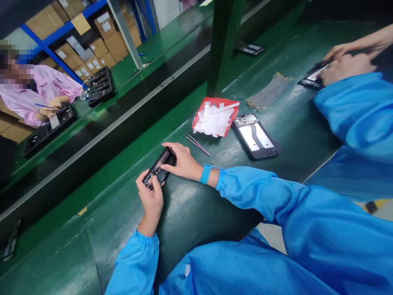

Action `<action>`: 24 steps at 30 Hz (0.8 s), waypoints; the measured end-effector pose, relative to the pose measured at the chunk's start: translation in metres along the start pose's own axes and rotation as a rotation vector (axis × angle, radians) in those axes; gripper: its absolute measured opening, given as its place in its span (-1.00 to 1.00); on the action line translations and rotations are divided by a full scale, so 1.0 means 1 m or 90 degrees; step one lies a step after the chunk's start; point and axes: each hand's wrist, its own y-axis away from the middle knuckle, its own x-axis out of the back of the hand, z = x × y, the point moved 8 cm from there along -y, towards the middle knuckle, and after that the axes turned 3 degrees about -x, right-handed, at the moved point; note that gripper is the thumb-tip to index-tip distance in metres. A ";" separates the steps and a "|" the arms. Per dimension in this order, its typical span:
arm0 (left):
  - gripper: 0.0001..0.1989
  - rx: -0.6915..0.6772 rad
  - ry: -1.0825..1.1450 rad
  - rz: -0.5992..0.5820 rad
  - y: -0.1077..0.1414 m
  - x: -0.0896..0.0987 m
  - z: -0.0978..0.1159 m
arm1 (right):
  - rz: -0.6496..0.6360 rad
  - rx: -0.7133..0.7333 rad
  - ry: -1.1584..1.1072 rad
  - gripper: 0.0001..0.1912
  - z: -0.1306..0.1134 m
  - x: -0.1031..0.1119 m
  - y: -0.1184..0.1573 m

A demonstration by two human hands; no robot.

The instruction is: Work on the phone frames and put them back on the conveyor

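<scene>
Between my two hands I hold an opened phone point(160, 166), dark, with its inner parts showing. My left hand point(151, 196) grips its lower left end, thumb on top. My right hand point(182, 160) holds the upper right end, with the thumb reaching over the inside and fingers around the far edge. Just beyond my right hand lie tweezers point(198, 145) on the green bench point(190, 209). Another opened phone point(252, 135) with a white inside and a dark ribbon cable lies to the right. A blue band circles my right wrist.
A red tray point(235, 107) of white strips stands behind the tweezers. Farther right lies a bundle of thin grey cables point(270, 91). A co-worker's hands point(346, 65) hold another phone at the far right. Across the line, a person in pink point(46, 92) works beside black trays point(100, 86).
</scene>
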 end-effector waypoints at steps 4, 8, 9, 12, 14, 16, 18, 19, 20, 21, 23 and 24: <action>-0.60 -0.014 -0.028 0.004 0.006 -0.003 0.004 | 0.017 -0.030 0.011 -0.17 -0.004 -0.003 0.007; -0.60 -0.018 -0.047 0.002 0.014 -0.005 0.004 | 0.023 -0.033 0.029 -0.10 -0.008 -0.007 0.014; -0.60 -0.017 -0.047 0.003 0.016 -0.006 0.003 | 0.020 -0.029 0.041 -0.10 -0.009 -0.009 0.015; -0.59 -0.008 -0.042 0.007 0.017 -0.007 0.000 | 0.007 -0.020 0.076 -0.10 -0.011 -0.013 0.019; -0.59 0.001 -0.039 0.008 0.016 -0.007 -0.002 | -0.001 -0.016 0.093 -0.10 -0.013 -0.015 0.022; -0.59 0.010 -0.040 0.010 0.015 -0.006 -0.003 | -0.008 -0.013 0.106 -0.08 -0.015 -0.016 0.025; -0.60 0.015 -0.036 0.017 0.013 -0.004 -0.003 | -0.009 -0.011 0.114 -0.07 -0.016 -0.017 0.027; -0.60 0.018 -0.028 0.019 0.011 -0.003 -0.003 | -0.007 -0.011 0.116 -0.06 -0.016 -0.017 0.027; -0.59 0.024 -0.014 0.021 0.009 -0.002 -0.003 | -0.006 -0.009 0.118 -0.06 -0.015 -0.017 0.027; -0.59 0.036 0.004 0.022 0.007 -0.001 -0.003 | -0.006 -0.007 0.119 -0.05 -0.014 -0.016 0.026; -0.55 0.071 0.049 0.020 0.001 0.001 -0.007 | -0.009 -0.006 0.117 -0.11 -0.009 -0.013 0.021; -0.53 0.089 0.072 0.018 -0.002 0.002 -0.008 | -0.011 -0.004 0.112 -0.18 -0.006 -0.011 0.018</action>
